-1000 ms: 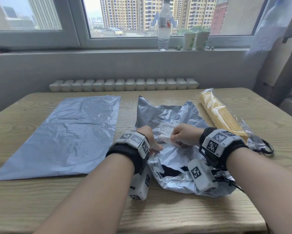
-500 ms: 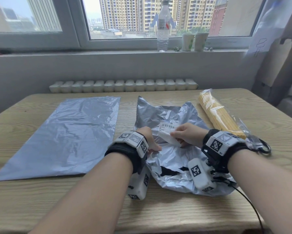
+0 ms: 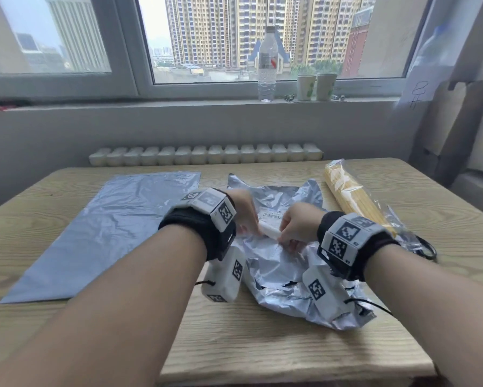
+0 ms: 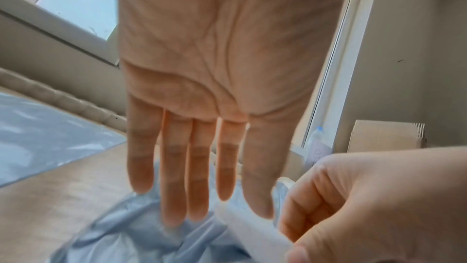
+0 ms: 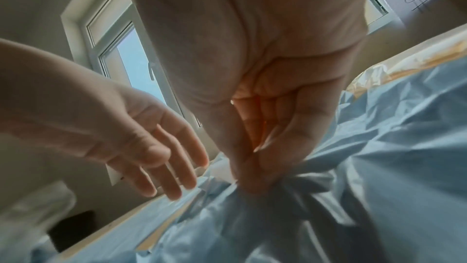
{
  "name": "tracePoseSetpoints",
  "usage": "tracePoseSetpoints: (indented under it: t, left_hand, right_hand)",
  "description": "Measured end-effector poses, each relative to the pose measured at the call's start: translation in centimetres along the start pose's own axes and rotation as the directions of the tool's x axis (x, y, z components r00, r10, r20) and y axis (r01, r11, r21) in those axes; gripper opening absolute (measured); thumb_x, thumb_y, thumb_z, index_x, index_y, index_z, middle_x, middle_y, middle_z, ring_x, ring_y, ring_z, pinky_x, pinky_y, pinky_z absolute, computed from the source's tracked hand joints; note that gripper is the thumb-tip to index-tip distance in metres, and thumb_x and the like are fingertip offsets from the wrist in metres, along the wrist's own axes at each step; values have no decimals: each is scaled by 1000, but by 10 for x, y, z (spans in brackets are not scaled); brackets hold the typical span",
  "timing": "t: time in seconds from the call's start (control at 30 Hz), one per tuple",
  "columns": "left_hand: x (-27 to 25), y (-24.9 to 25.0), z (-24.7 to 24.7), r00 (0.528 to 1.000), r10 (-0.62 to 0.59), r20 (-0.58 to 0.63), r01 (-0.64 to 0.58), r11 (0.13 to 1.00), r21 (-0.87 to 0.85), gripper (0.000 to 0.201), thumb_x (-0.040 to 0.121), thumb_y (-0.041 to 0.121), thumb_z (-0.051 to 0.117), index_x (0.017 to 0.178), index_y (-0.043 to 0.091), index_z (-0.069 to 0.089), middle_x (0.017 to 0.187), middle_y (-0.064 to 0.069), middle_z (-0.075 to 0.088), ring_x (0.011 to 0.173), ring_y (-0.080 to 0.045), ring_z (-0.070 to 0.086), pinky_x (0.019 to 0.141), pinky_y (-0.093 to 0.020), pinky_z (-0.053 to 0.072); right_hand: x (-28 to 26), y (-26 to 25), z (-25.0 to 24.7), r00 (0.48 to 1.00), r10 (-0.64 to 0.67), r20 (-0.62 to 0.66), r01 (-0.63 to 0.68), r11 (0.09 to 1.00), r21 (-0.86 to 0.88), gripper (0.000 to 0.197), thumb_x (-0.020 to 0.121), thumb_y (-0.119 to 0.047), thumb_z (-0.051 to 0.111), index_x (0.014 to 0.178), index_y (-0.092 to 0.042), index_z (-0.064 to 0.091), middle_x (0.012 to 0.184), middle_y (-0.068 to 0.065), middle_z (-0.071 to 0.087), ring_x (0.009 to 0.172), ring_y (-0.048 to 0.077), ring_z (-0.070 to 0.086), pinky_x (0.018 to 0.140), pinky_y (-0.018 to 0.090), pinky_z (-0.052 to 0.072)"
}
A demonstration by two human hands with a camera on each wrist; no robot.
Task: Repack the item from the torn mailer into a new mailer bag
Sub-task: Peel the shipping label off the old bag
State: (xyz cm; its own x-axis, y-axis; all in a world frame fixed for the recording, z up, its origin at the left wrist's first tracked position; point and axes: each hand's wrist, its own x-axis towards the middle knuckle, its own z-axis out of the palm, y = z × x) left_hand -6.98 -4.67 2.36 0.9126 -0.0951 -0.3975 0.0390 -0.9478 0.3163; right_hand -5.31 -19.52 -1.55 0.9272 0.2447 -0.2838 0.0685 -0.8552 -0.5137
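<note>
The torn mailer (image 3: 285, 269), crumpled silver plastic with a printed label, lies in the middle of the table. My right hand (image 3: 286, 236) pinches a white strip (image 3: 269, 232) just above the torn mailer. In the right wrist view its fingers (image 5: 265, 137) are curled over the torn mailer (image 5: 379, 167). My left hand (image 3: 248, 219) hovers beside the strip; its fingers (image 4: 197, 177) are straight and hold nothing. A flat new mailer (image 3: 109, 227) lies to the left. A clear pack of spaghetti (image 3: 354, 196) lies to the right, outside both bags.
The wooden table (image 3: 262, 344) ends close to me and at the right. On the windowsill stand a water bottle (image 3: 267, 65) and two paper cups (image 3: 315, 86). A black ring (image 3: 427, 247) lies at the spaghetti pack's near end. Cardboard (image 3: 457, 129) leans at the right.
My left hand has let go of the torn mailer, lifted off it and opened. My right hand still pinches the white strip, which now stands a little higher.
</note>
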Motion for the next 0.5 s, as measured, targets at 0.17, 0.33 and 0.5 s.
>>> tracePoseSetpoints:
  t: [0.17,0.33,0.5]
  left_hand:
    - [-12,7,-24,998,-47,-34,41,986,-164,31,88,13,68,116,-1,66,105,-10,74,87,-18,69,94,-35,55]
    - [2,11,-1,996,-80,40,87,976,-200,28,91,11,64,114,-4,66,108,-13,72,97,-22,71,96,-36,53]
    - [34,-1,51,985,-147,-94,109,938,-330,52,73,32,83,109,0,63,95,-12,73,84,-24,72,75,-34,60]
  right_hand:
    - [-1,-9,-5,998,-46,-52,48,998,39,6,77,-7,73,81,-4,74,78,11,74,67,19,68,76,38,61]
    - [-2,3,-5,989,-108,-105,107,994,-15,12,78,-20,76,68,-21,69,69,-3,68,63,8,61,55,20,51]
    - [1,21,-1,993,-96,-74,93,995,-37,13,79,-29,76,69,-23,69,68,-7,67,62,5,61,50,15,43]
